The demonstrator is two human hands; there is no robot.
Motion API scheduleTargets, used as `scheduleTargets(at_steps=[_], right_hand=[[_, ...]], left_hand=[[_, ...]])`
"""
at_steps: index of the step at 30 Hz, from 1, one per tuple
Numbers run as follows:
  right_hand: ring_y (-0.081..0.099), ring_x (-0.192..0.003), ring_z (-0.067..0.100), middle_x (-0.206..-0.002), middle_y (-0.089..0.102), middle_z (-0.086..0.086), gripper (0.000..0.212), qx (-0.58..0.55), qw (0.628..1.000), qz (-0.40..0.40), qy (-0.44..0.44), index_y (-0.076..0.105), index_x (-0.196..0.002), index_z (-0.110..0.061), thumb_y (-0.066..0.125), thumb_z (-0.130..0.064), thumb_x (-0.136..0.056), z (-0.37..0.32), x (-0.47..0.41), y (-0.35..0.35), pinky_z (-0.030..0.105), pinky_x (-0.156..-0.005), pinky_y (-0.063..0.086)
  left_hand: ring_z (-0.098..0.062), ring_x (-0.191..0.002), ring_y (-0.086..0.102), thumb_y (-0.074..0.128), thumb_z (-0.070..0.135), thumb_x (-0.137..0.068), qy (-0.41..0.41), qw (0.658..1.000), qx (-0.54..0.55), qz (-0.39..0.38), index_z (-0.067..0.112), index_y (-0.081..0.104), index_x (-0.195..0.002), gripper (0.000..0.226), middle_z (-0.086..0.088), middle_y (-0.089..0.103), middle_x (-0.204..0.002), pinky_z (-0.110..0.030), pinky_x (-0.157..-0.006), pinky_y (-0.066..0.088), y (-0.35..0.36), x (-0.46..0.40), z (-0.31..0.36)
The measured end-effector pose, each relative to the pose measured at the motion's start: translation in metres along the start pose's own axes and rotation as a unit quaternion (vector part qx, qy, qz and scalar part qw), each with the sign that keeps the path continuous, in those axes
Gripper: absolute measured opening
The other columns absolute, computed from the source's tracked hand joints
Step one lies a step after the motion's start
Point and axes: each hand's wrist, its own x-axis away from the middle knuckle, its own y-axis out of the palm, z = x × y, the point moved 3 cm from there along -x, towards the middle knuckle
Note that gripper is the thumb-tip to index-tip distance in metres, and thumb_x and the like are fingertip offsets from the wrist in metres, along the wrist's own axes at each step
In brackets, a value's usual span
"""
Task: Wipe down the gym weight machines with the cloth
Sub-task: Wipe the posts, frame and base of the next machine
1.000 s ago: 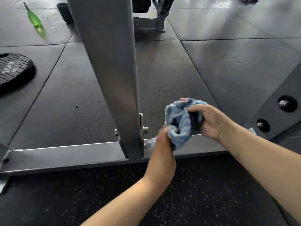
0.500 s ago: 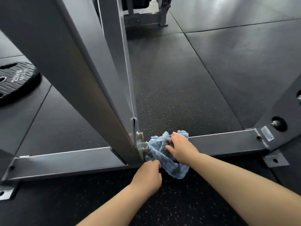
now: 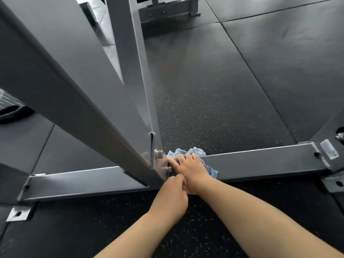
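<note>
A blue cloth lies bunched on the grey floor beam of a weight machine, pushed against the bolted bracket at the foot of the slanted grey upright. My right hand presses flat on the cloth, fingers spread toward the bolts. My left hand is curled just in front of the beam, touching the right wrist; the cloth's near edge is hidden beneath both hands, so whether the left hand holds it is unclear.
Black speckled rubber floor surrounds the frame. A black weight plate lies at the left edge. A bolted frame corner and floor tabs sit at either end of the beam. Another machine base stands at the back.
The cloth came down from mid-air onto the beam and moved left against the bracket. My right hand now covers more of it; my view moved closer.
</note>
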Motion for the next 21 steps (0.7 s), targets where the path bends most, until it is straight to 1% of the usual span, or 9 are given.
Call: scheduleTargets(at_steps=[3, 4, 7, 9, 11, 14, 17, 20, 21], right_hand=[[0.051, -0.099, 0.033, -0.118, 0.051, 0.009, 0.102, 0.013, 0.999, 0.033, 0.006, 0.025, -0.14, -0.021, 0.061, -0.068, -0.057, 0.037, 0.019, 0.011, 0.044, -0.087, 0.038], [0.05, -0.101, 0.032, -0.121, 0.049, 0.008, 0.107, 0.021, 1.0, 0.017, 0.015, 0.022, -0.142, -0.023, 0.059, -0.073, -0.055, 0.055, 0.032, 0.014, 0.044, -0.09, 0.037], [0.035, -0.122, 0.028, -0.139, 0.029, 0.004, 0.106, 0.042, 0.997, -0.022, 0.064, 0.002, -0.148, -0.03, 0.052, -0.075, -0.065, 0.128, 0.077, 0.018, 0.041, -0.106, 0.021], [0.028, -0.129, 0.026, -0.144, 0.023, 0.001, 0.106, 0.06, 0.989, -0.055, 0.12, -0.003, -0.148, -0.033, 0.051, -0.076, -0.067, 0.164, 0.102, 0.014, 0.04, -0.111, 0.013], [0.022, -0.133, 0.026, -0.147, 0.02, 0.001, 0.106, 0.053, 0.983, -0.082, 0.157, -0.004, -0.148, -0.033, 0.051, -0.075, -0.068, 0.177, 0.112, 0.013, 0.044, -0.114, 0.007], [0.018, -0.134, 0.031, -0.145, 0.019, 0.005, 0.108, 0.052, 0.978, -0.087, 0.182, -0.001, -0.148, -0.027, 0.051, -0.077, -0.068, 0.157, 0.104, 0.009, 0.052, -0.113, 0.003], [0.011, -0.137, 0.035, -0.148, 0.015, 0.008, 0.106, 0.015, 0.988, -0.061, 0.143, -0.004, -0.148, -0.024, 0.054, -0.07, -0.073, 0.107, 0.078, 0.009, 0.057, -0.112, -0.002], [-0.002, -0.142, 0.037, -0.157, 0.0, 0.01, 0.084, -0.019, 0.995, -0.057, 0.078, -0.009, -0.15, -0.022, 0.044, -0.051, -0.091, 0.055, 0.046, 0.009, 0.057, -0.11, -0.01], [-0.003, -0.143, 0.037, -0.158, 0.0, 0.009, 0.078, -0.019, 0.997, -0.049, 0.06, -0.006, -0.15, -0.02, 0.039, -0.047, -0.093, 0.047, 0.039, 0.009, 0.056, -0.111, -0.009]], left_hand=[[-0.016, -0.118, 0.042, 0.045, 0.007, -0.091, 0.027, 1.0, -0.006, -0.005, 0.012, 0.042, -0.127, 0.037, -0.004, 0.041, -0.128, -0.02, -0.097, 0.03, 0.008, -0.018, 0.016], [-0.017, -0.122, 0.039, 0.045, 0.008, -0.091, 0.027, 1.0, -0.011, -0.013, 0.012, 0.039, -0.13, 0.04, -0.004, 0.038, -0.132, -0.022, -0.1, 0.03, 0.011, -0.024, 0.02], [-0.019, -0.13, 0.032, 0.045, 0.008, -0.091, 0.01, 0.999, -0.023, -0.021, 0.011, 0.032, -0.138, 0.048, -0.004, 0.031, -0.141, -0.027, -0.107, 0.025, 0.02, -0.036, 0.028], [-0.018, -0.134, 0.028, 0.045, 0.01, -0.092, 0.007, 1.0, -0.024, -0.015, 0.011, 0.026, -0.143, 0.055, -0.004, 0.028, -0.145, -0.024, -0.108, 0.02, 0.023, -0.039, 0.03], [-0.018, -0.136, 0.025, 0.044, 0.01, -0.093, 0.007, 1.0, -0.024, -0.003, 0.012, 0.02, -0.145, 0.058, -0.003, 0.025, -0.147, -0.022, -0.108, 0.019, 0.023, -0.042, 0.029], [-0.018, -0.139, 0.019, 0.043, 0.009, -0.094, 0.003, 1.0, -0.026, 0.015, 0.011, 0.014, -0.147, 0.06, -0.004, 0.018, -0.15, -0.023, -0.109, 0.018, 0.019, -0.048, 0.026], [-0.018, -0.141, 0.014, 0.042, 0.008, -0.093, -0.005, 0.999, -0.033, 0.02, 0.01, 0.012, -0.148, 0.062, -0.005, 0.014, -0.152, -0.024, -0.11, 0.016, 0.02, -0.05, 0.025], [-0.019, -0.14, 0.016, 0.042, 0.006, -0.09, 0.006, 0.998, -0.056, 0.029, 0.008, 0.018, -0.146, 0.061, -0.008, 0.018, -0.152, -0.023, -0.111, 0.013, 0.028, -0.054, 0.029], [-0.02, -0.141, 0.016, 0.042, 0.006, -0.089, 0.013, 0.998, -0.059, 0.031, 0.008, 0.02, -0.146, 0.061, -0.009, 0.019, -0.152, -0.023, -0.113, 0.012, 0.032, -0.056, 0.031]])
